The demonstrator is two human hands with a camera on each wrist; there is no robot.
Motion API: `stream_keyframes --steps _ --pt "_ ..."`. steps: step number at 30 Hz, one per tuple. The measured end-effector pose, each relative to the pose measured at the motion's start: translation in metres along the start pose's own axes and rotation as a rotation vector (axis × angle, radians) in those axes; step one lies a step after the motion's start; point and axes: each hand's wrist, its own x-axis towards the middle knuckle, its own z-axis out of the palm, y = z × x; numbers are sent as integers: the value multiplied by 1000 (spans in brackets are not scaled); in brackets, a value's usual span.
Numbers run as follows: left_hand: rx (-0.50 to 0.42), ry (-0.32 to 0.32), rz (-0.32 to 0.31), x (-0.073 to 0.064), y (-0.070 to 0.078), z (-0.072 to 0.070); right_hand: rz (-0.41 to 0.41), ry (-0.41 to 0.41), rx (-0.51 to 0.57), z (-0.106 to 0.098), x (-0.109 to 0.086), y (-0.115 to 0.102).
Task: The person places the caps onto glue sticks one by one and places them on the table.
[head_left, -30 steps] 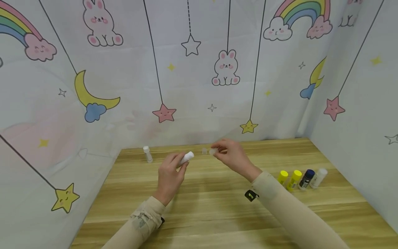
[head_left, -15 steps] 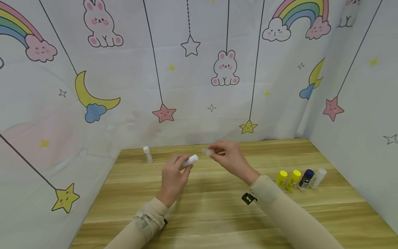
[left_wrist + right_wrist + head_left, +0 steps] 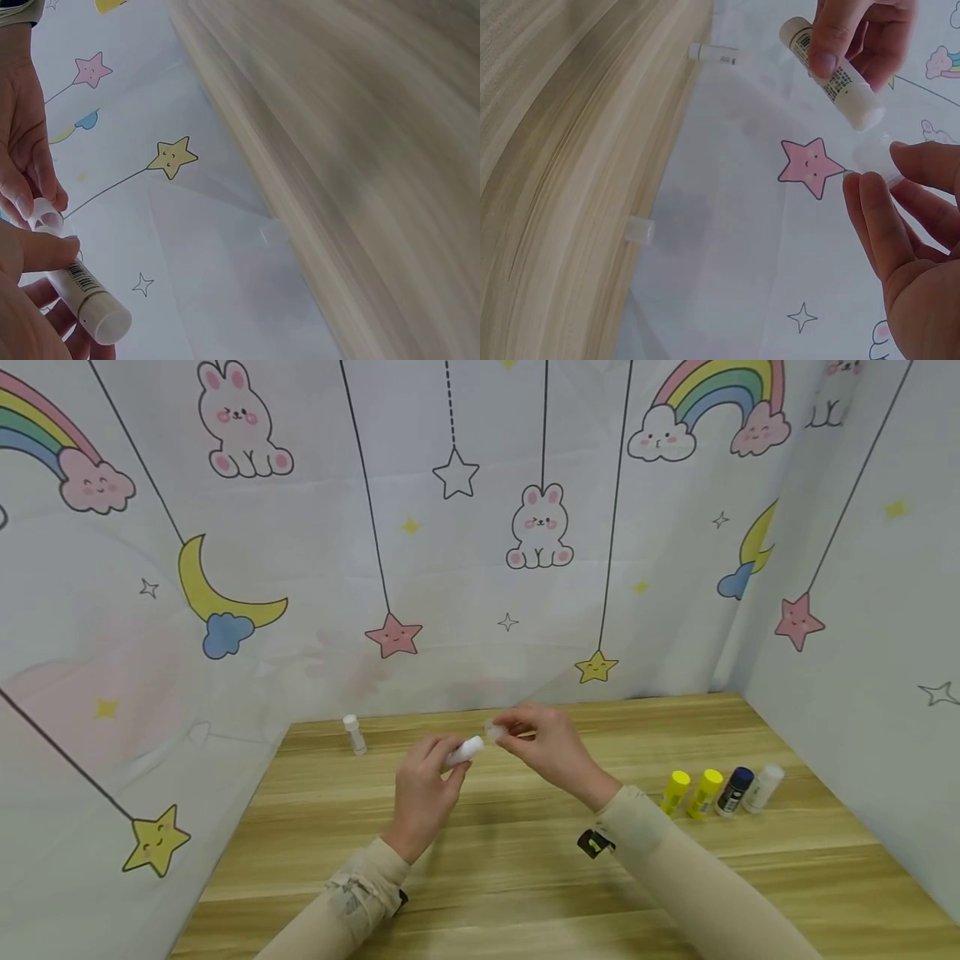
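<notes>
My left hand (image 3: 426,781) grips a white glue stick (image 3: 465,751) around its labelled barrel, tilted above the table. In the right wrist view, the glue stick (image 3: 832,71) points its white glue end toward my right hand. My right hand (image 3: 551,745) pinches a small translucent cap (image 3: 877,159) between thumb and fingertips. The cap's hollow mouth faces the glue end, right beside it. In the left wrist view, the cap (image 3: 46,217) sits close at the stick's tip, partly covered by my left thumb.
Another small white cap (image 3: 640,230) stands near the table's back edge. A white glue stick (image 3: 355,735) stands at the back left. On the right are two yellow glue sticks (image 3: 705,793), a dark-capped one (image 3: 734,791) and a white one (image 3: 764,789). Printed cloth walls (image 3: 450,677) border the wooden table (image 3: 510,877).
My left hand has moved right with the glue stick, and my right hand has moved slightly left with the cap. The gap between stick and cap has narrowed.
</notes>
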Motion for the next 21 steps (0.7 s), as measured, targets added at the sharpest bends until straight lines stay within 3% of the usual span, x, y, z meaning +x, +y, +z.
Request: stream_keyframes --steps 21 --pt "38 -4 0 -1 6 3 8 -11 60 6 -3 -5"
